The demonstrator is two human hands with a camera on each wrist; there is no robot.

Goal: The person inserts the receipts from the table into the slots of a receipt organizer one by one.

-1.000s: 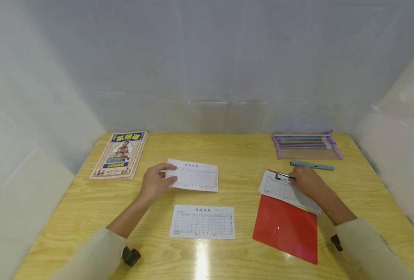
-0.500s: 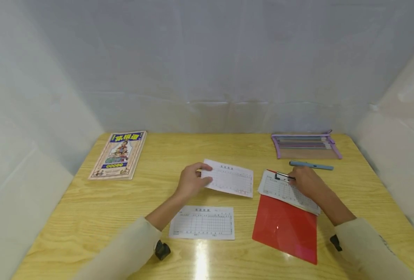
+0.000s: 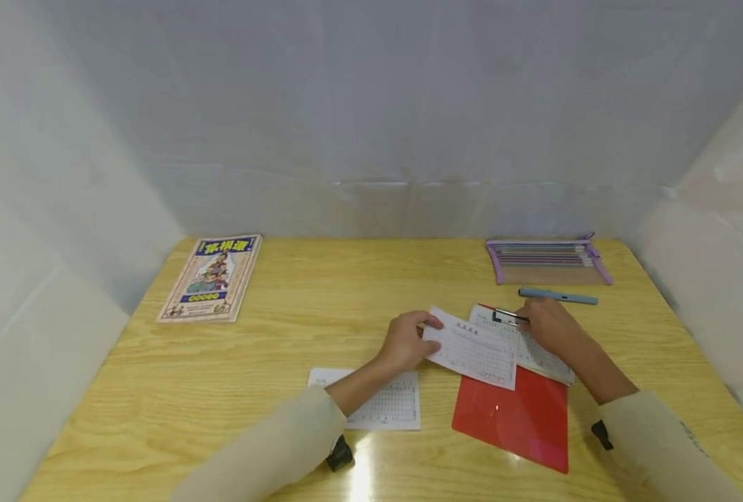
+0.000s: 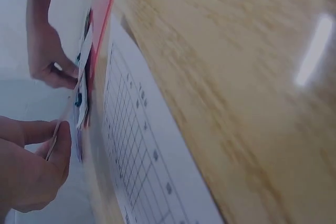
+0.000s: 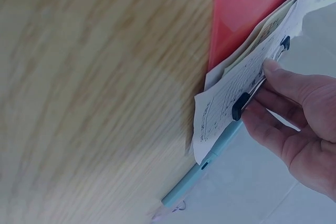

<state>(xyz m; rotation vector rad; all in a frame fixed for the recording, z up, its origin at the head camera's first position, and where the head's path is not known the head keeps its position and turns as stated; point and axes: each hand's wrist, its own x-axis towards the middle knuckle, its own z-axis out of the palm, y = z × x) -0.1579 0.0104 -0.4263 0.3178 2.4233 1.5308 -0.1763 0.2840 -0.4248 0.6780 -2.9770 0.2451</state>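
My left hand (image 3: 407,341) pinches the left edge of a white printed form (image 3: 474,354) between thumb and fingers. That form overlaps the red clipboard (image 3: 512,418) and the papers on it in the head view. My right hand (image 3: 550,328) is at the top of the clipboard, its thumb and fingers pinching the metal clip (image 5: 257,85) with black ends. Under the clip lie several printed slips (image 3: 543,359), their edges fanned out in the right wrist view. Another printed form (image 3: 390,408) lies on the table, partly hidden by my left forearm.
A light blue pen (image 3: 559,296) lies just beyond my right hand. Behind it is a clear pencil pouch (image 3: 548,263) with purple trim. An illustrated book (image 3: 211,279) sits at the back left of the wooden table (image 3: 321,279).
My left hand has carried its form to the right, from the middle of the table to over the clipboard. The right hand has stayed at the clip.
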